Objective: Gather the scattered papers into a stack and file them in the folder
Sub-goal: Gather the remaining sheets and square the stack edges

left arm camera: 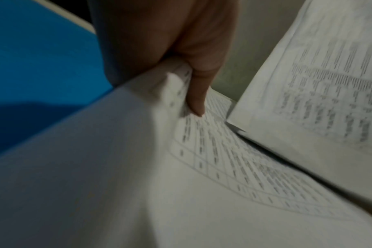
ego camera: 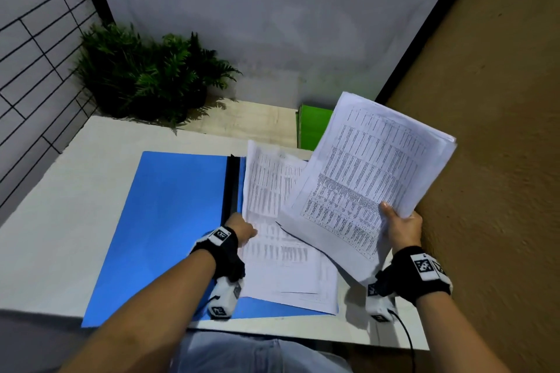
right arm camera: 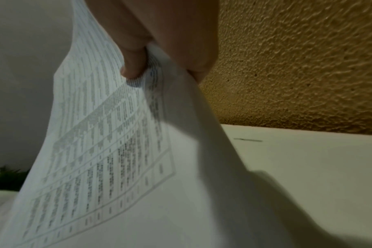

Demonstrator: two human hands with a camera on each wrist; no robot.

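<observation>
An open blue folder (ego camera: 169, 221) lies flat on the white table (ego camera: 75, 191), its black spine (ego camera: 231, 182) down the middle. Printed sheets (ego camera: 272, 251) rest on its right half. My left hand (ego camera: 242, 228) pinches the left edge of these sheets (left arm camera: 212, 151), thumb (left arm camera: 196, 94) on top. My right hand (ego camera: 400, 225) grips a stack of printed papers (ego camera: 372, 179) by its lower right edge and holds it tilted above the table's right side; the same papers (right arm camera: 100, 134) fill the right wrist view, thumb (right arm camera: 132, 67) on the printed face.
A green folder (ego camera: 312, 127) lies at the back of the table, partly behind the raised stack. A potted fern (ego camera: 145, 73) stands at the back left. A rough tan wall (ego camera: 485, 130) runs close along the right side.
</observation>
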